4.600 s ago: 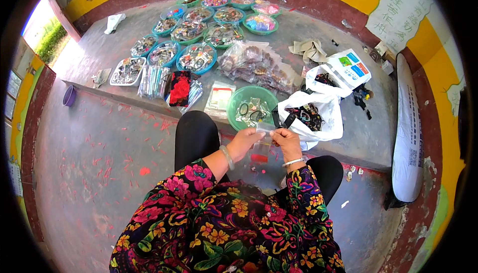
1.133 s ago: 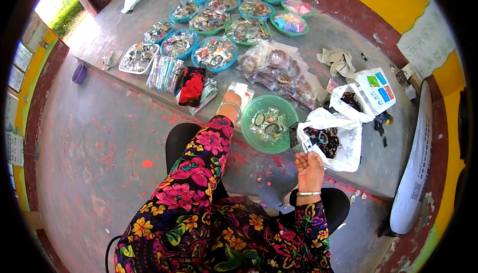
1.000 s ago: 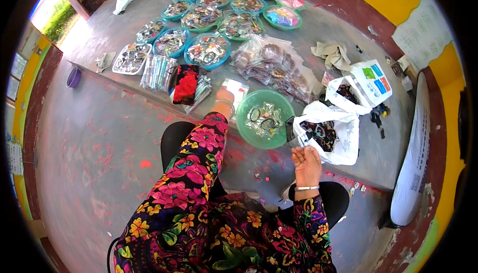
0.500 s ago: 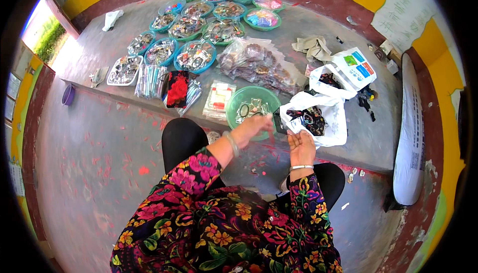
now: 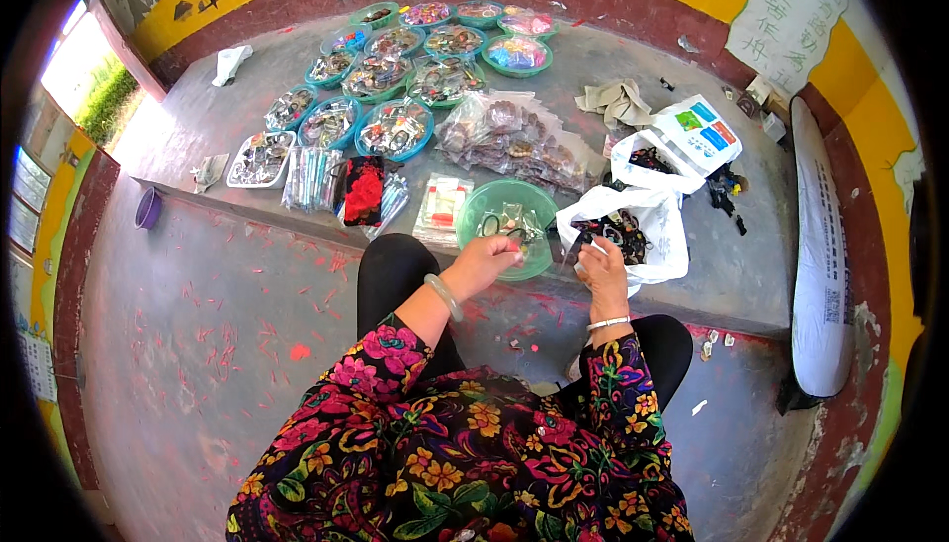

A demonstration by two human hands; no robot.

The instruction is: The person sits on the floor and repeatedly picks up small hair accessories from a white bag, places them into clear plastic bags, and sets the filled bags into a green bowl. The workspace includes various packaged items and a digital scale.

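Note:
My left hand (image 5: 486, 263) is over the near rim of a green plastic basin (image 5: 544, 208), fingers pinched together; what they hold, if anything, is too small to make out. In the basin lie small clear packets (image 5: 516, 218) and a dark loop-shaped item. My right hand (image 5: 603, 273) is closed at the near left edge of a white plastic bag (image 5: 668, 246), fingertips together on something small and partly hidden. The bag stands open, with a tangle of dark and coloured small items (image 5: 618, 234) inside.
Left of the basin lie flat packets (image 5: 442, 208), a red-and-black floral pouch (image 5: 364, 191) and bundled slim packets (image 5: 313, 181). Behind are a heap of clear bags (image 5: 509, 137) and several filled basins (image 5: 395, 130). A second white bag (image 5: 697, 137) stands beyond the first. The raised platform has a front edge (image 5: 732, 325).
My left hand has drawn back toward me and its fingers have closed in a pinch. My right hand has turned more upright, its fingers curled together beside the bag. The view has shifted slightly.

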